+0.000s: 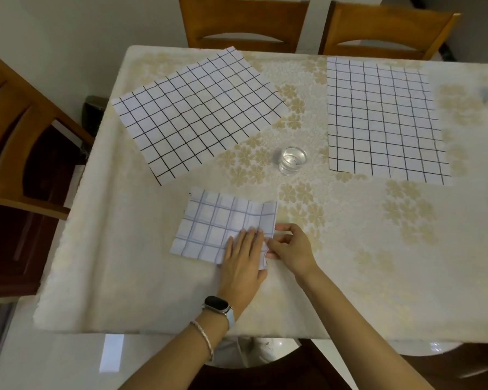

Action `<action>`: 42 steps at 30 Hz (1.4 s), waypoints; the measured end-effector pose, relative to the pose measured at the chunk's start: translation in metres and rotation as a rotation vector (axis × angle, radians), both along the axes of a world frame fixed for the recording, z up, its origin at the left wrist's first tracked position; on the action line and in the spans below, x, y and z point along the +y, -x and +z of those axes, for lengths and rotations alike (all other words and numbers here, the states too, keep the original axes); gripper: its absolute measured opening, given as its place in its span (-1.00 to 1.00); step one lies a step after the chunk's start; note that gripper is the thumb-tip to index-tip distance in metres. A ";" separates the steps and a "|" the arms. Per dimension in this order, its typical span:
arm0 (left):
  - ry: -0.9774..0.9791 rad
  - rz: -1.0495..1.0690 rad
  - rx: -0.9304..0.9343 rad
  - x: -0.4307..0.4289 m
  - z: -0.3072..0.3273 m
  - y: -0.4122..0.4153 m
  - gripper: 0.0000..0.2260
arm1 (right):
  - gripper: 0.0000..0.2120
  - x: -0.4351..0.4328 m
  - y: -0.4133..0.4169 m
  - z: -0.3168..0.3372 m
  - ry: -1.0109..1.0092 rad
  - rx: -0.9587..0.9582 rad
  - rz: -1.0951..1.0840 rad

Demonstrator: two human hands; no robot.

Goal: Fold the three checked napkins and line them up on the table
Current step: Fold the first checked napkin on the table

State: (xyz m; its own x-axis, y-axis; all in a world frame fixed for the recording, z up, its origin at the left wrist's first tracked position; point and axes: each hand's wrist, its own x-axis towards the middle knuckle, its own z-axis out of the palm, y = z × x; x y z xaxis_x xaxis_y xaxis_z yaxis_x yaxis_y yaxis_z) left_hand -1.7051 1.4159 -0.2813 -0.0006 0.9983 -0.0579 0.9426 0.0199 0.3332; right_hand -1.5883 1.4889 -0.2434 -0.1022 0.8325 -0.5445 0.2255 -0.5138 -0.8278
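Head view of napkin folding at a dining table covered with a cream floral cloth.

**Position of the work.** One folded napkin, showing the paler side of its check, lies near the front edge. The left hand rests flat on its near right part with straight fingers, its grip released and only pressing down. The right hand is curled at the napkin's right edge and appears to pinch the layers there between thumb and fingertips. Two napkins are not yet folded. The far-left napkin lies flat and skewed. The far-right napkin lies flat and roughly square to the table edge.

**Handling.** The napkins look thin, light and limp, lying flush with faint ripples. A fold will probably spring open unless it is pinned and creased. The best hold is at corners or along an edge, with the other palm anchoring the layers. The glossy cloth may let a napkin slide.

**Hazard.** A clear drinking glass, apparently holding water, stands between the two open napkins. It is fragile and easy to tip when either one is drawn forward.

**Writing.** None can be read. The smartwatch on the left wrist shows a dark face with no visible brand. A thin bracelet sits behind it.
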 end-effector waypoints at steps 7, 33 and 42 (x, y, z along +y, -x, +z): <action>-0.027 0.031 -0.132 -0.034 0.004 0.001 -0.21 | -0.66 -0.017 -0.042 0.007 -0.173 0.036 0.192; -0.125 0.796 -0.988 -0.082 0.035 0.063 -0.83 | -0.67 0.016 0.010 -0.012 -0.603 -0.329 0.752; -0.084 1.026 -0.774 -0.065 0.010 0.079 -0.82 | -0.85 0.027 0.034 -0.024 -0.458 -0.489 0.585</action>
State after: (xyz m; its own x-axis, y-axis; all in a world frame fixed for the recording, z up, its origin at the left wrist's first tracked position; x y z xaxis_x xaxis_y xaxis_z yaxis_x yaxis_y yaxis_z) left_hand -1.7841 1.3508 -0.2711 -0.7606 0.5618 -0.3255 0.0701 0.5695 0.8190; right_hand -1.6225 1.5159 -0.2679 -0.4227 0.8665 -0.2656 0.7303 0.1521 -0.6660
